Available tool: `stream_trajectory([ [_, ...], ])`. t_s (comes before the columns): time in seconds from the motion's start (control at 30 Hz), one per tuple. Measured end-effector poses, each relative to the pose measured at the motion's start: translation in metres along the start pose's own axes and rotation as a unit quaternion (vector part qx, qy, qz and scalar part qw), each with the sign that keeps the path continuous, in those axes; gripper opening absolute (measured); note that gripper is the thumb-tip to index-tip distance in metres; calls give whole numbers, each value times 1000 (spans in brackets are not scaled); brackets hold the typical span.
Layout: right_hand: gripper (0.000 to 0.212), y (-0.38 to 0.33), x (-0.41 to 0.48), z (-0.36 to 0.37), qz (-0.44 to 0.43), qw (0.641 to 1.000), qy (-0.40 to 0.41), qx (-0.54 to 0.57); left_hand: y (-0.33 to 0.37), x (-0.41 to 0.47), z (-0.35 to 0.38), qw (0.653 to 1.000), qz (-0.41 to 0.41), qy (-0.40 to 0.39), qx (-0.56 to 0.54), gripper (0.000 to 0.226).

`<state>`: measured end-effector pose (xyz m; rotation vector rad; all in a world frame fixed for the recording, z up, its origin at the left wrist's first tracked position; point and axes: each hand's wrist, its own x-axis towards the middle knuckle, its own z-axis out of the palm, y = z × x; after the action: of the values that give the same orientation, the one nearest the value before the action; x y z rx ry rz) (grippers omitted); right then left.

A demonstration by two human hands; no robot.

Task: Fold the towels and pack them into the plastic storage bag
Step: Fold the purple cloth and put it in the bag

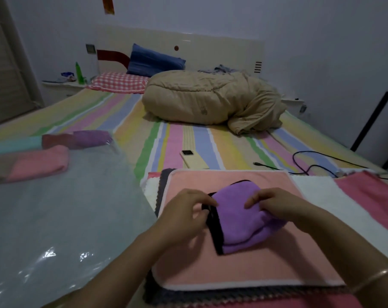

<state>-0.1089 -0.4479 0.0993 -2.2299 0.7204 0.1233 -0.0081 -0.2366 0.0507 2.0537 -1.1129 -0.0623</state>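
Head view, folding step: purple towel lay part-folded on peach towel, left hand pinching its black edge, right hand gripping its side; next likely needed: carrying to plastic storage bag

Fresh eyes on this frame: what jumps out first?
First, the left hand and right hand at bottom centre, both gripping a small purple towel with black trim that lies on a peach towel. To the left, a large clear plastic storage bag spreads out, with folded towels at its far end. Behind, a bundled beige duvet sits on the striped sheet.
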Motion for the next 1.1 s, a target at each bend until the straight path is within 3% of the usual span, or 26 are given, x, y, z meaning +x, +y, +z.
stream_trajectory([
  [0.1, 38, -8, -9, 8, -58, 972, 54, -221, -2, -10, 12, 998, 17, -61, 30, 40],
  [0.17, 34, -20, -16, 28, -100, 904, 116, -400, -2, -18, 13, 999, 4, -41, 12, 39],
  [0.23, 31, -33, -24, 54, -128, 852, 173, -478, -2, -27, 5, 1000, -10, 0, -15, 36],
  [0.27, 31, -38, -28, 69, -123, 846, 185, -484, -4, -32, -1, 999, -17, 27, -20, 34],
  [0.33, 56, -43, -33, 97, -99, 861, 183, -464, -8, -46, -18, 997, -26, 71, -5, 31],
  [0.4, 79, -40, -35, 122, -59, 868, 154, -468, -16, -62, -35, 996, -33, 81, 25, 28],
  [0.43, 80, -38, -34, 131, -49, 869, 157, -466, -20, -71, -44, 995, -33, 78, 43, 26],
  [0.57, 48, -23, -26, 139, -55, 875, 218, -429, -39, -105, -73, 991, -34, 66, 115, 22],
  [0.7, 34, -22, -29, 136, -61, 867, 231, -436, -57, -139, -94, 982, -45, 53, 175, 31],
  [0.87, 28, -32, -46, 117, -167, 843, 224, -459, -79, -171, -118, 955, -26, 19, 295, 46],
  [1.1, 44, -74, -102, 145, -359, 853, 190, -329, -98, -202, -139, 949, -69, 23, 308, 43],
])
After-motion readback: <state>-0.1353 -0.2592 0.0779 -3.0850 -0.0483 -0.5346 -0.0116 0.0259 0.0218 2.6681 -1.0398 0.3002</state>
